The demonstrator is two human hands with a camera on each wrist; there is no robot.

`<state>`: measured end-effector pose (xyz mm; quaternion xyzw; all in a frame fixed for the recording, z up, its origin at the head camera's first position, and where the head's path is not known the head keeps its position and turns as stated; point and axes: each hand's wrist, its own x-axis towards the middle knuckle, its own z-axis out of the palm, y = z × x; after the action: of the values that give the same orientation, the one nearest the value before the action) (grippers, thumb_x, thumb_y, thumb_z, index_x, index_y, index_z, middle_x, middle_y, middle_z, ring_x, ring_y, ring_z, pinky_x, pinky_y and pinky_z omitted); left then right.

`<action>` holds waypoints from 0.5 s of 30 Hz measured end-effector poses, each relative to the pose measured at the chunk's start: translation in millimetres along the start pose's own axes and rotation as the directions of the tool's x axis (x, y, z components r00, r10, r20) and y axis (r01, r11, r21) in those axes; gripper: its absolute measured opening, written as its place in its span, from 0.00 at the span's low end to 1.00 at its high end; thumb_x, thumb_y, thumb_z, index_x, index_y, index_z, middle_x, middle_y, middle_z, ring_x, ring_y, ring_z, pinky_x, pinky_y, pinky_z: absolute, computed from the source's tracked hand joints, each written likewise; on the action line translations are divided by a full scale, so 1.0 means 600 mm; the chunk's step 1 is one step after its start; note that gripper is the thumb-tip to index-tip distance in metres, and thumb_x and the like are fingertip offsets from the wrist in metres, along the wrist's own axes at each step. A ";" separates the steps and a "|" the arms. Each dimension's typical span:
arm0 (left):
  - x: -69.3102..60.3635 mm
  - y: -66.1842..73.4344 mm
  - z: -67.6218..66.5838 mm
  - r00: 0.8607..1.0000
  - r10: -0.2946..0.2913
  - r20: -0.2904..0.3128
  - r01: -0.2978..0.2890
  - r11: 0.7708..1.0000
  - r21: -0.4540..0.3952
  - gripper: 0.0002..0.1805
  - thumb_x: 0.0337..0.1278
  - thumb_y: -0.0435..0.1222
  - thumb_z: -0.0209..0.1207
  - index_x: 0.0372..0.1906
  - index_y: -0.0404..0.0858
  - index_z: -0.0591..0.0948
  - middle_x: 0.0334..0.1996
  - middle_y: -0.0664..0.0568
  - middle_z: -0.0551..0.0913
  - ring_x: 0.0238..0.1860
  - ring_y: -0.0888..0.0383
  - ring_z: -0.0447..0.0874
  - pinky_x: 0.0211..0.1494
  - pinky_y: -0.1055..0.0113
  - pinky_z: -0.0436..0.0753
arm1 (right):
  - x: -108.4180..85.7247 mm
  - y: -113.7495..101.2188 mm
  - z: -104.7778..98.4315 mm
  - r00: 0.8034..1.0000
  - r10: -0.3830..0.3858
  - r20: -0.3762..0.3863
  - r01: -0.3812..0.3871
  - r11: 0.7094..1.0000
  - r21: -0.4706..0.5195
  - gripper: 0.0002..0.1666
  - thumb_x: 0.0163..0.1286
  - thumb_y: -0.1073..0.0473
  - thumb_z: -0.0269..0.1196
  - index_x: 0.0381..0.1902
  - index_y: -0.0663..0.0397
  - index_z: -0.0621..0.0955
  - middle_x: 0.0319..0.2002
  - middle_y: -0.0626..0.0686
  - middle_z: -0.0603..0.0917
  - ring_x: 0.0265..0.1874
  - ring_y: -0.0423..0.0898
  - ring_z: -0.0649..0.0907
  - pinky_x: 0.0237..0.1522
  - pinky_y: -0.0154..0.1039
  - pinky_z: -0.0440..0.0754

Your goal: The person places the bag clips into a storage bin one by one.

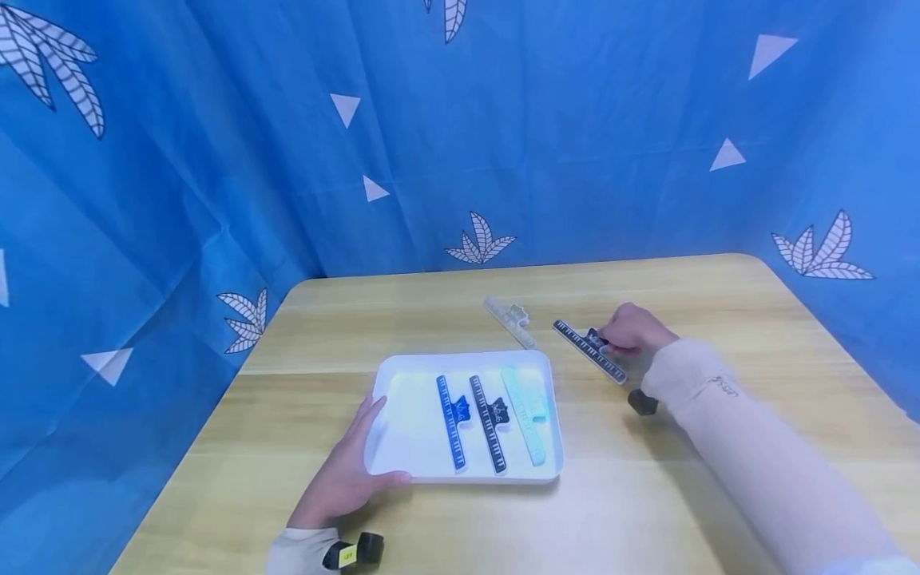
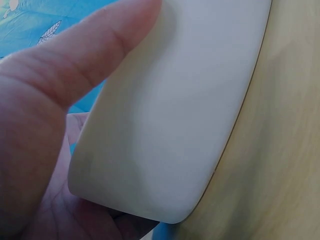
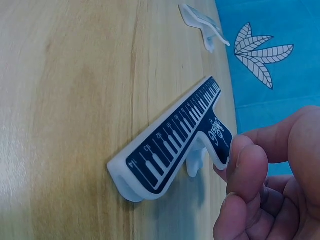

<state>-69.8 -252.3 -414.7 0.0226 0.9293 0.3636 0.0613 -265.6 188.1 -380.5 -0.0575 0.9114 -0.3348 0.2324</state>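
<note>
My right hand (image 1: 636,329) pinches the tab of a black piano-print sheet-music clip (image 1: 585,349) between thumb and fingers, right of the white tray (image 1: 406,415). In the right wrist view, this clip (image 3: 175,137) has a white edge and lies slanted close to the tabletop; whether it touches the wood I cannot tell. My left hand (image 1: 348,471) grips the tray's near left corner, thumb along the front wall and fingers at the left side. Inside the tray lie a blue clip (image 1: 451,423), another black clip (image 1: 489,423) and a pale mint clip (image 1: 525,415), side by side.
A whitish, see-through clip (image 1: 510,322) lies on the wooden table (image 1: 287,431) just behind the tray. Blue curtain cloth (image 1: 546,160) with leaf and triangle prints hangs behind the table and along its left side.
</note>
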 end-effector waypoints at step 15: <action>-0.005 -0.002 0.001 1.000 0.030 0.001 -0.030 1.000 -0.003 0.65 0.34 0.59 0.74 0.77 0.46 0.50 0.77 0.43 0.39 0.74 0.38 0.43 0.69 0.36 0.50 | -0.001 0.001 0.014 1.000 0.014 0.009 -0.014 0.999 0.050 0.16 0.73 0.60 0.51 0.30 0.63 0.81 0.16 0.47 0.75 0.12 0.37 0.70 0.17 0.29 0.68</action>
<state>-66.6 -253.5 -415.6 0.0367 0.9282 0.3658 0.0564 -260.9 183.7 -386.2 -0.0468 0.9021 -0.3557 0.2400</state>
